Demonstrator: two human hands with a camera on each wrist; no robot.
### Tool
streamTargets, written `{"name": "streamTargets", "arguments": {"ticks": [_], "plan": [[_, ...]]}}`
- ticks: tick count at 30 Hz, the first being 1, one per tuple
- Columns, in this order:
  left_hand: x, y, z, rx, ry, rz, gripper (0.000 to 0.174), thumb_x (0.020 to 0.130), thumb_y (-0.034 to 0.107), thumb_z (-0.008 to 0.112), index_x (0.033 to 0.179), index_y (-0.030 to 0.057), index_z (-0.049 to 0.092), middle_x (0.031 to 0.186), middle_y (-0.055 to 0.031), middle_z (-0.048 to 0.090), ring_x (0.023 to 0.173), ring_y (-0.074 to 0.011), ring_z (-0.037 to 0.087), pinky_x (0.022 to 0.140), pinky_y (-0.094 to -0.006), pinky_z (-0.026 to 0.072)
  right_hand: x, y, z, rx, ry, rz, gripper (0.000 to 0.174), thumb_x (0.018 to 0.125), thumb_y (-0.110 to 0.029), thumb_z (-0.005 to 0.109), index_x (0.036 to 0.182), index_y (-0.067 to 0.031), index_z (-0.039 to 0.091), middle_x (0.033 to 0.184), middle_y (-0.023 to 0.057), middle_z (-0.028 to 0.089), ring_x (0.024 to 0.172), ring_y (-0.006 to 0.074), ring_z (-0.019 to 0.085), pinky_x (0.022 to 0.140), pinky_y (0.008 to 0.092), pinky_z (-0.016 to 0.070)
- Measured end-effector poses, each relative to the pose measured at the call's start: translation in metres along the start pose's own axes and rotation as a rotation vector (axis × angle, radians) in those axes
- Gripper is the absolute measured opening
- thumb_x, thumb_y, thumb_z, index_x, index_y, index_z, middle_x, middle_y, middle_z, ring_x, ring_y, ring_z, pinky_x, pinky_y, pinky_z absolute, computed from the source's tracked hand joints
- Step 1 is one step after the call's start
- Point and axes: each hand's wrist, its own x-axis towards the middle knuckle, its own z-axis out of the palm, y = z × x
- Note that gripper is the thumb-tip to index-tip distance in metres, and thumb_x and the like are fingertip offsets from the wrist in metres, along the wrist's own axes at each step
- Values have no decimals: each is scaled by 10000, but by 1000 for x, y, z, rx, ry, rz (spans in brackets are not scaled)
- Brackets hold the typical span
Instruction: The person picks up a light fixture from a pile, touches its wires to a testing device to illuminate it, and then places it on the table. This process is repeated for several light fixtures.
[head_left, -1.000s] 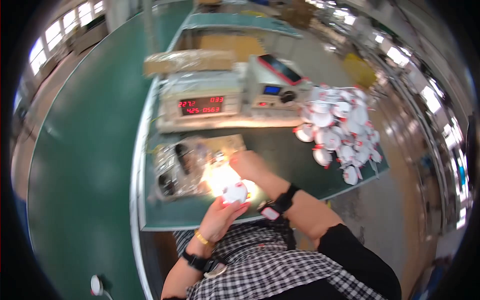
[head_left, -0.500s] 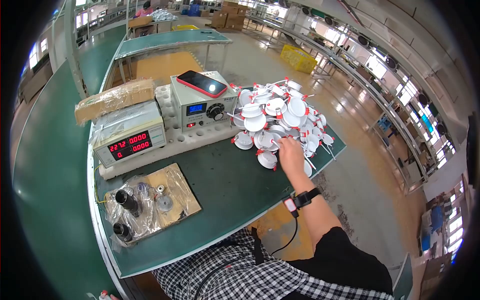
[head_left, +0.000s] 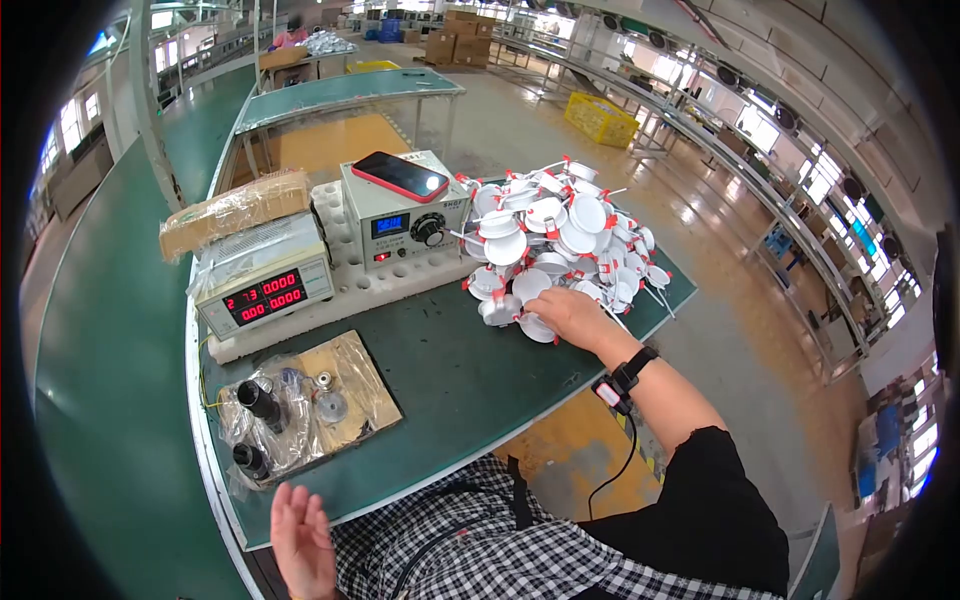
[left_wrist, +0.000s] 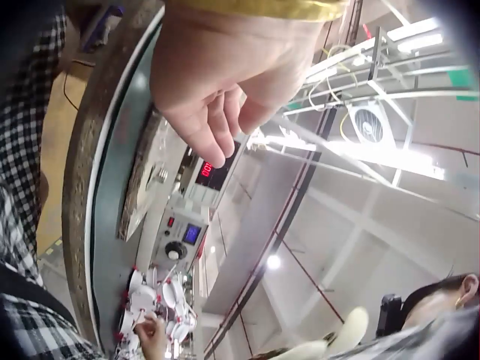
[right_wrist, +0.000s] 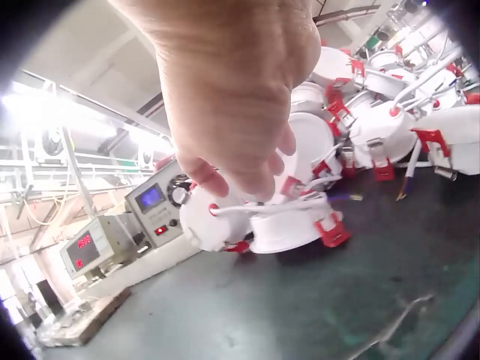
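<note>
My right hand [head_left: 572,315] grips a white round downlight [head_left: 497,310] at the near left edge of a heap of downlights [head_left: 575,225]. In the right wrist view its thumb and fingers come down over the top of that downlight [right_wrist: 214,221], beside its white cable. Another downlight with red spring clips lies close under the fingertips. My left hand [head_left: 302,540] is raised at the table's near left corner, fingers loosely bent and holding nothing. Closest to it is a plastic-wrapped board [head_left: 355,390] with two black cylinders.
Behind the board stand a power meter [head_left: 265,290] with red digits and a grey control box [head_left: 405,215] bearing a phone [head_left: 400,175]. Both rest on white foam [head_left: 390,285] with holes. The green table [head_left: 450,370] ends at a pale front edge.
A downlight glowed between both hands over the board; that light is gone. The right hand went to the heap, then drew a downlight toward its near left edge. The left hand came back into view, holding nothing.
</note>
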Motion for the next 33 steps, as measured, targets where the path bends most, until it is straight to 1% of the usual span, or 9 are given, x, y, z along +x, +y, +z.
{"name": "streamTargets", "arguments": {"ticks": [8, 10, 14, 18, 19, 23, 28, 31, 33], "plan": [[15, -39, 24, 79, -213, -88, 277, 966, 121, 487, 1216, 3, 514, 1088, -150, 646, 976, -254, 647, 806, -330, 558, -9, -47, -15, 159, 64, -13, 140, 864, -152, 572, 962, -81, 643, 857, 98, 653, 776, 265, 629, 673, 370, 511], [14, -43, 25, 95, -216, -106, 273, 965, 117, 487, 1211, 0, 516, 1083, -151, 648, 975, -257, 647, 805, -333, 557, -19, -64, -26, 494, -135, 746, 167, 897, -154, 544, 999, -60, 637, 777, 124, 655, 627, 224, 628, 596, 325, 498], [17, -49, 29, 128, -254, -160, 261, 964, 106, 485, 1197, -3, 524, 1084, -151, 646, 979, -259, 645, 816, -337, 550, -48, -88, -2, 975, -100, 899, 239, 934, -196, 494, 1037, -26, 627, 706, 85, 634, 553, 134, 582, 532, 278, 466], [27, -56, 43, 158, -294, -213, 253, 962, 100, 486, 1189, -3, 529, 1090, -146, 643, 990, -253, 640, 837, -336, 539, -19, -98, 21, 955, -276, 909, 325, 948, -283, 449, 1004, -10, 617, 729, 82, 639, 594, 169, 596, 571, 300, 473], [29, -58, 46, 189, -316, -239, 251, 962, 99, 486, 1187, -4, 528, 1085, -142, 644, 990, -250, 639, 845, -335, 535, -13, -102, 23, 865, -240, 802, 348, 942, -304, 442, 938, 3, 605, 765, 158, 645, 676, 293, 629, 630, 382, 481], [42, -66, 54, 319, -339, -242, 301, 965, 113, 494, 1245, 5, 493, 1173, -151, 595, 1051, -232, 607, 862, -327, 524, 0, -133, 28, 797, -170, 572, 350, 924, -283, 476, 811, 34, 571, 850, 270, 590, 828, 432, 566, 710, 480, 452], [59, -87, 72, 492, -339, -189, 471, 948, 106, 533, 1374, 5, 360, 1327, -174, 476, 1093, -223, 571, 904, -330, 497, -6, -183, 46, 819, 103, 300, 220, 905, -188, 543, 869, 7, 637, 774, 173, 607, 762, 333, 611, 679, 411, 484], [57, -93, 92, 1016, -504, 42, 562, 892, 49, 604, 1386, -4, 342, 1307, -162, 500, 1047, -175, 570, 904, -290, 475, -7, -211, 38, 1058, 35, 506, 197, 925, -130, 525, 1046, 13, 586, 909, 111, 640, 813, 166, 629, 719, 285, 504], [69, -102, 83, 940, -551, 25, 519, 887, 30, 600, 1357, -7, 385, 1265, -140, 536, 1033, -159, 575, 898, -276, 473, -5, -203, 56, 1433, -12, 682, 210, 931, -135, 518, 1058, 23, 575, 947, 118, 641, 827, 171, 630, 729, 288, 511]]}}
